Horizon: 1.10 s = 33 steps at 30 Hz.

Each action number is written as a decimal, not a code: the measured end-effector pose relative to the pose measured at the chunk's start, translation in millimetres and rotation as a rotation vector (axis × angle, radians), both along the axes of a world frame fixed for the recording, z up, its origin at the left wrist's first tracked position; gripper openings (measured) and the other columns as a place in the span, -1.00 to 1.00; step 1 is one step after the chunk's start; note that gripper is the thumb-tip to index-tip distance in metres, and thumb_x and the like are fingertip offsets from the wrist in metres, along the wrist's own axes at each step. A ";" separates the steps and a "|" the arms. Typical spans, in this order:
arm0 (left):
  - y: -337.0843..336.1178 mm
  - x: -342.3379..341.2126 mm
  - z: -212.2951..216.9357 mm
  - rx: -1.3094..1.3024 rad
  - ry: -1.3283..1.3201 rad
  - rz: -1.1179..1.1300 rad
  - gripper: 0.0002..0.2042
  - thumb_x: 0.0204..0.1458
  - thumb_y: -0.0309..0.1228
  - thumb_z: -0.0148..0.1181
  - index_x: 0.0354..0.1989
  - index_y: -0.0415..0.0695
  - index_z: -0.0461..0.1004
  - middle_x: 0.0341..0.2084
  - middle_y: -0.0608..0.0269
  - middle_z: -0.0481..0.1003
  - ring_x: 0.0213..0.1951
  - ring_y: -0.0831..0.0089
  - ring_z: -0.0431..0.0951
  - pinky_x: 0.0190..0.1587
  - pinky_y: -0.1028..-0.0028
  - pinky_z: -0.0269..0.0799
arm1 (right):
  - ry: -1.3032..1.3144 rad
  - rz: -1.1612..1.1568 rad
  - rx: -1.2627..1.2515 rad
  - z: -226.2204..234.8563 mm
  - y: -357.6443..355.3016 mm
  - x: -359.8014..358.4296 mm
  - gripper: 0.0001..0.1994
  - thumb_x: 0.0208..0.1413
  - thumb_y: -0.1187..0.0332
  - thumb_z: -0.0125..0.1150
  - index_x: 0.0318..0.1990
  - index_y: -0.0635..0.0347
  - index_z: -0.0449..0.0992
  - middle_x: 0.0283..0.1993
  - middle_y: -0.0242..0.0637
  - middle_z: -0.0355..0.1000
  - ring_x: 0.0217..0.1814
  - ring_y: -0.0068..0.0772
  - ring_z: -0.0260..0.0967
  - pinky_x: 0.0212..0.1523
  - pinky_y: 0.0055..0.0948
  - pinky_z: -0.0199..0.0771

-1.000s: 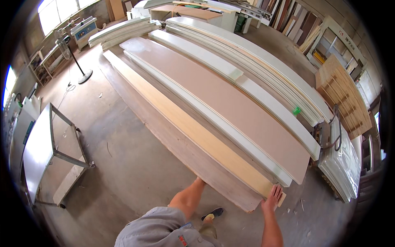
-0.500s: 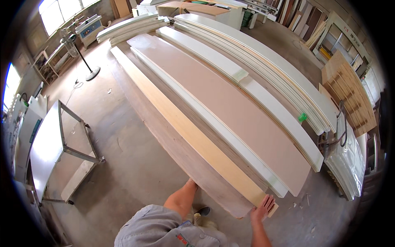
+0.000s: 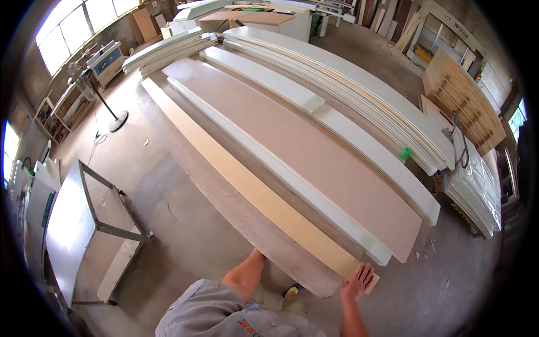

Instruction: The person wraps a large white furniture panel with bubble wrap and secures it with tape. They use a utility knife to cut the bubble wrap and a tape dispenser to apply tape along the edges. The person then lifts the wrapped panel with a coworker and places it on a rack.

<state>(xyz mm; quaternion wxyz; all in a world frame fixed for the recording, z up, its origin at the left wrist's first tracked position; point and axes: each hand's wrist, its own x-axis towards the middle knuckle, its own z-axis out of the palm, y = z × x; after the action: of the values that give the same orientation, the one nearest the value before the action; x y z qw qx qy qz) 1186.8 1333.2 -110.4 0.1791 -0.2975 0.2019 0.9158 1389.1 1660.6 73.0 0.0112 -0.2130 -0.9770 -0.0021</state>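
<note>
My right hand (image 3: 356, 282) lies flat with fingers spread on the near end of a long pale yellow board (image 3: 264, 196). That board lies on top of a wider grey-brown panel (image 3: 247, 224), which runs away from me across the floor. My left hand does not show. A bare limb (image 3: 244, 275) in grey cloth reaches the near edge of the grey-brown panel, with a tan shoe (image 3: 291, 292) beside it.
Right of the yellow board lie a white strip (image 3: 314, 196), a wide brown panel (image 3: 314, 146) and stacked white boards (image 3: 359, 90). A metal-framed trolley (image 3: 84, 224) stands at left, a floor fan (image 3: 106, 106) behind it, wrapped white panels (image 3: 477, 191) and wooden pallets (image 3: 460, 95) at right.
My right hand stays on the near end of the yellow board. It has shifted slightly left and toward me along with the board's end.
</note>
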 end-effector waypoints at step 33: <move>-790.3 623.9 314.7 -1.143 -0.186 1.122 -0.76 0.17 -0.21 0.37 -0.24 -0.15 0.67 -0.42 0.41 0.57 -0.36 0.65 0.48 -0.33 0.51 0.44 | -0.396 1.595 -0.618 -66.6 -972.8 -137.9 -0.42 0.10 0.06 0.36 0.12 0.37 0.51 0.14 0.03 0.50 0.13 0.01 0.41 0.20 -0.13 0.37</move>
<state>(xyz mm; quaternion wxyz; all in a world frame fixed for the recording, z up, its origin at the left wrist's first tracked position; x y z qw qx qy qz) 1810.7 542.8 204.3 -0.4714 -0.4751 0.4439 0.5959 1251.2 687.8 6.4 -0.2188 0.5441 -0.7754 0.2342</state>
